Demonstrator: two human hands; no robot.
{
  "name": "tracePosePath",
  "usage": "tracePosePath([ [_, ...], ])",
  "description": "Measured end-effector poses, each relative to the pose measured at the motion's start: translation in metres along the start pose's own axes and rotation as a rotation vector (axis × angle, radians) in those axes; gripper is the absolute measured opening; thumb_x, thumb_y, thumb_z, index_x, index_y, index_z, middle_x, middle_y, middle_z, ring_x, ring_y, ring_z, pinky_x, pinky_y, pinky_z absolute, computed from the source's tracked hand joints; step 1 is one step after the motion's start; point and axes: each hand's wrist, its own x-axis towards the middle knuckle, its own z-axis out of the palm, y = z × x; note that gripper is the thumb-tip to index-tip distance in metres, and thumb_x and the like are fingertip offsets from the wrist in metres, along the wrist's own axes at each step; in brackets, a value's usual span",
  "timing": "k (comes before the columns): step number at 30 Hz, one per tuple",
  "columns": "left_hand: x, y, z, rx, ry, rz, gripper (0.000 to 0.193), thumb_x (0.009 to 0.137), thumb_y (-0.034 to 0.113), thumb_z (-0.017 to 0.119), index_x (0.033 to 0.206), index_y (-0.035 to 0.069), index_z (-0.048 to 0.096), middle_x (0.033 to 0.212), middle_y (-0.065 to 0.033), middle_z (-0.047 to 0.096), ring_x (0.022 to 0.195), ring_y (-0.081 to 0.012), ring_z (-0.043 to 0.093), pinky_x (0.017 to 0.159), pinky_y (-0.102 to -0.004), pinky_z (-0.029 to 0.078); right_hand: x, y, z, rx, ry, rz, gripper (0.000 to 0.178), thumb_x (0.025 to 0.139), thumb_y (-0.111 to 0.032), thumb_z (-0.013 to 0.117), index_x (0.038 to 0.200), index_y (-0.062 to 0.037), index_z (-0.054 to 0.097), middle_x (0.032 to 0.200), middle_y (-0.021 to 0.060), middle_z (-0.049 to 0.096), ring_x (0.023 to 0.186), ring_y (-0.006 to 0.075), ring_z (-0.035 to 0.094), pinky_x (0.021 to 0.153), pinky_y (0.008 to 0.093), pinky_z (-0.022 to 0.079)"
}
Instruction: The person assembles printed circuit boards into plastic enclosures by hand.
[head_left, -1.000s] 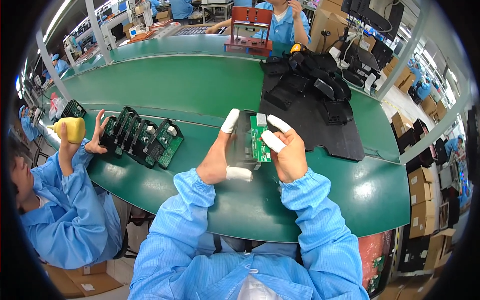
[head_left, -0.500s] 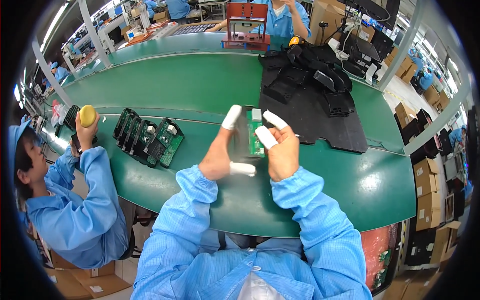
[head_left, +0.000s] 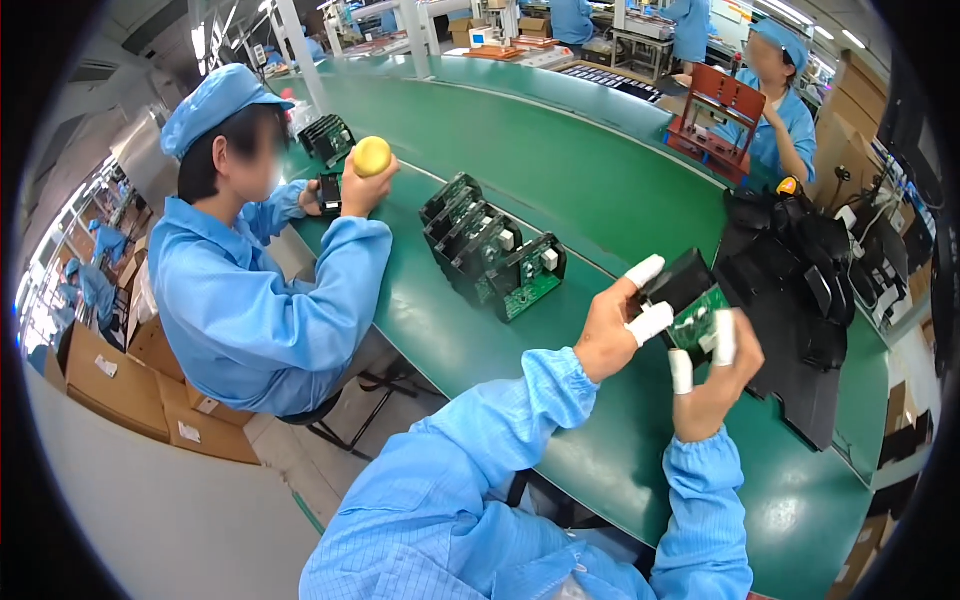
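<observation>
A green circuit board with a black plastic housing is held tilted above the bench, at right of centre. My left hand has its thumb and forefinger closed on the left side of this piece. From the lower right, my right hand grips the board's edge between thumb and fingers. White finger cots cover fingertips on both hands. To the left, several similar circuit boards with black housings stand in a row on the green bench.
At left a seated co-worker holds a yellow round object and a black part. Black plastic parts lie heaped on a black sheet at right. A red fixture stands at the far edge, near another person.
The view has swung left, so the bench appears further right and tilted. My left hand, spread beside the board before, now grips the piece. The board has turned, showing its black housing.
</observation>
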Motion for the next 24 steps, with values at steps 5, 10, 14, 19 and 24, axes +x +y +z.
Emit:
tracePosePath([
  [5,0.003,0.001,0.005,-0.050,0.059,0.052,0.064,0.083,0.001,0.068,0.142,0.003,0.041,0.137,-0.0103,0.049,0.125,-0.0202,0.048,0.102,-0.0317,0.040,-0.011,0.022,0.015,1.027,-0.141,0.705,0.076,0.088,-0.014,0.064,0.149,-0.0028,0.019,0.137,0.0129,0.046,0.120,0.0223,0.051,0.097,0.0340,0.046],
  [10,0.002,-0.001,0.010,0.012,0.025,0.113,0.066,0.084,0.002,0.067,0.143,0.007,0.038,0.137,-0.0099,0.050,0.125,-0.0202,0.047,0.101,-0.0316,0.041,-0.008,0.038,0.009,1.044,-0.169,0.706,0.070,0.091,-0.013,0.060,0.148,-0.0027,0.021,0.133,0.0100,0.051,0.115,0.0198,0.056,0.090,0.0350,0.050],
  [14,-0.001,-0.018,0.005,0.109,-0.040,-0.064,0.065,0.086,0.007,0.067,0.143,0.007,0.037,0.138,-0.0109,0.047,0.125,-0.0223,0.046,0.100,-0.0338,0.041,-0.005,0.045,0.006,1.215,-0.087,0.921,0.050,0.095,-0.017,0.058,0.137,0.0006,0.038,0.124,0.0085,0.055,0.110,0.0181,0.057,0.093,0.0298,0.046],
  [19,-0.012,0.013,0.028,1.122,-0.238,0.818,0.035,0.075,0.009,0.072,0.109,0.005,0.062,0.101,-0.0146,0.058,0.093,-0.0337,0.057,0.082,-0.0414,0.049,-0.021,0.055,0.021,1.129,-0.105,1.009,0.032,0.094,-0.015,0.060,0.121,0.0005,0.053,0.108,0.0068,0.062,0.100,0.0154,0.058,0.089,0.0307,0.047],
  [24,-0.014,-0.009,0.029,1.328,-0.488,0.595,0.021,0.073,0.014,0.074,0.087,0.005,0.061,0.087,-0.0099,0.058,0.082,-0.0301,0.058,0.067,-0.0413,0.050,-0.025,0.067,0.022,1.092,-0.195,1.126,0.037,0.092,-0.016,0.063,0.120,0.0040,0.052,0.111,0.0117,0.062,0.100,0.0177,0.060,0.088,0.0308,0.047],
])
